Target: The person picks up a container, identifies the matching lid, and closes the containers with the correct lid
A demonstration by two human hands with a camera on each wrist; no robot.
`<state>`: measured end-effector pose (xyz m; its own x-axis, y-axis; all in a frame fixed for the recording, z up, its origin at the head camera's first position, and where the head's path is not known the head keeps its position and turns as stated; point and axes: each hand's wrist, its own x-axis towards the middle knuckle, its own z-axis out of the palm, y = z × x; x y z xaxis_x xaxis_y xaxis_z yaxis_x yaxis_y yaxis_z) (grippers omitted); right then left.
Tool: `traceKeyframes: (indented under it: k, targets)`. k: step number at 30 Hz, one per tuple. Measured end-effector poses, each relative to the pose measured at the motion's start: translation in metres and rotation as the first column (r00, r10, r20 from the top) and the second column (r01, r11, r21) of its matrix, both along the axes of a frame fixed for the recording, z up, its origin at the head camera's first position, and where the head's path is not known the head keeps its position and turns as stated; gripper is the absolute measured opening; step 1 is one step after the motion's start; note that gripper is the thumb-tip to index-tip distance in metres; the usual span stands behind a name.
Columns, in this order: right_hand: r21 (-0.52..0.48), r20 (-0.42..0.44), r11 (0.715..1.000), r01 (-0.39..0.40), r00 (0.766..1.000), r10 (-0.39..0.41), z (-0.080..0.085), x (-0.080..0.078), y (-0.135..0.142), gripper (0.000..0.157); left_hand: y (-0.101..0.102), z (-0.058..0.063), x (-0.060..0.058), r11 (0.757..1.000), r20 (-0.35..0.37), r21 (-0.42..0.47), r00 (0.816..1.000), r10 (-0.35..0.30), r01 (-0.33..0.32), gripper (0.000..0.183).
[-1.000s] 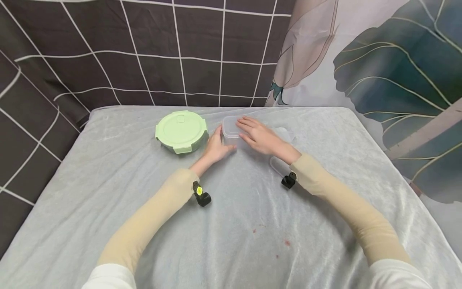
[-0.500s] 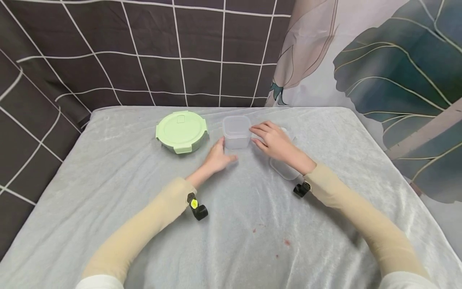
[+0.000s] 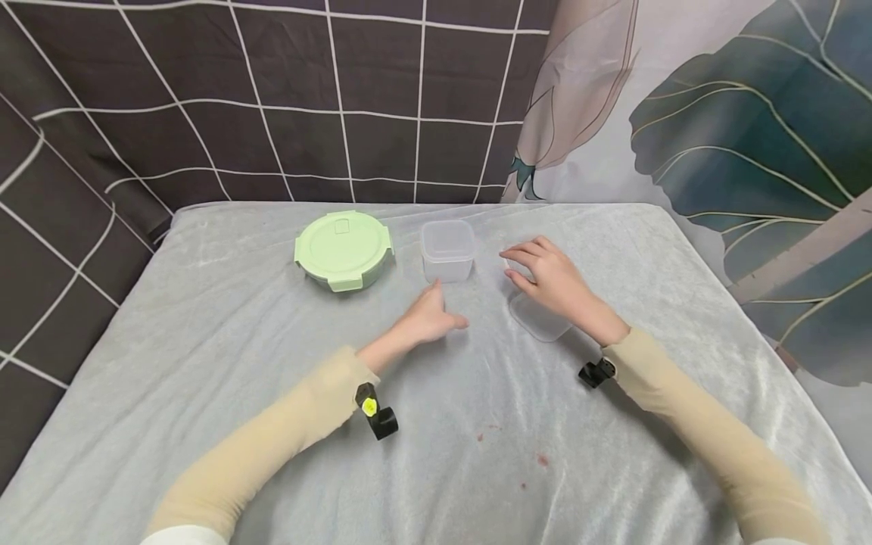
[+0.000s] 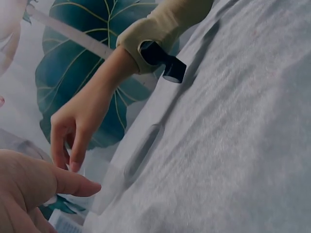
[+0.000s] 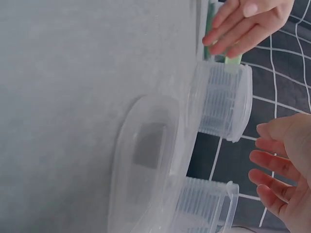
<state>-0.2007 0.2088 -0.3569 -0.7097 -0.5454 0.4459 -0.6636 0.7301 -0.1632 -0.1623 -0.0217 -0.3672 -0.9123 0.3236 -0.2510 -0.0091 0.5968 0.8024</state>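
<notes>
A small clear plastic food container (image 3: 447,261) with its lid on stands near the back middle of the table. My left hand (image 3: 431,314) hovers just in front of it, fingers extended and holding nothing. My right hand (image 3: 550,278) is to the container's right, fingers loosely bent, with nothing in its grasp. Beneath it, mostly hidden in the head view, stands a second clear container (image 5: 201,206), which looks lidless in the right wrist view. A loose clear lid (image 3: 540,318) lies flat on the cloth in front of that one.
A round container with a light green clip lid (image 3: 343,250) stands left of the clear containers. Grey velvety cloth (image 3: 436,454) covers the table, with small reddish stains near the front. Dark checked and leaf-patterned curtains (image 3: 381,144) hang behind.
Both hands have come away from the lidded clear container: the left toward the front, the right off its top and rightward over the second container. The lidded container stays in place.
</notes>
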Motion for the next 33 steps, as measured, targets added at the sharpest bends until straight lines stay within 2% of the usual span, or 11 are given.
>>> traceKeyframes:
  k: [4, 12, 19, 23, 26, 30, 33]
  targets:
    - [0.009, 0.023, 0.999, 0.034, 0.999, -0.034, -0.003, 0.005, 0.009, 0.030, 0.009, 0.003, 0.002, 0.999, -0.042, 0.013, 0.998, -0.044, 0.045, 0.086]
    - [-0.017, 0.081, 0.996, 0.087, 0.993, -0.086, -0.005, 0.012, 0.026, 0.026, 0.030, 0.003, -0.002, 0.994, -0.091, 0.088, 0.994, -0.064, 0.072, 0.069]
    - [-0.009, 0.139, 0.996, 0.093, 0.986, -0.091, -0.010, 0.012, 0.041, 0.020, 0.051, -0.001, -0.014, 0.977, -0.110, 0.205, 0.993, -0.030, 0.053, 0.062]
    - [0.005, 0.188, 0.993, 0.122, 0.975, -0.121, -0.011, 0.012, 0.046, 0.018, 0.063, -0.001, -0.020, 0.973, -0.132, 0.230, 0.991, 0.003, 0.028, 0.060]
    - [0.016, 0.259, 0.988, 0.155, 0.953, -0.154, -0.011, 0.013, 0.049, 0.020, 0.071, -0.001, -0.025, 0.976, -0.141, 0.216, 0.989, 0.035, -0.004, 0.063]
    - [0.028, 0.368, 0.979, 0.202, 0.909, -0.198, -0.012, 0.015, 0.051, 0.026, 0.081, -0.002, -0.034, 0.982, -0.139, 0.182, 0.987, 0.081, -0.055, 0.070]
    - [0.038, 0.414, 0.973, 0.228, 0.883, -0.223, -0.011, 0.014, 0.051, 0.031, 0.087, -0.004, -0.043, 0.983, -0.136, 0.162, 0.984, 0.111, -0.089, 0.075]
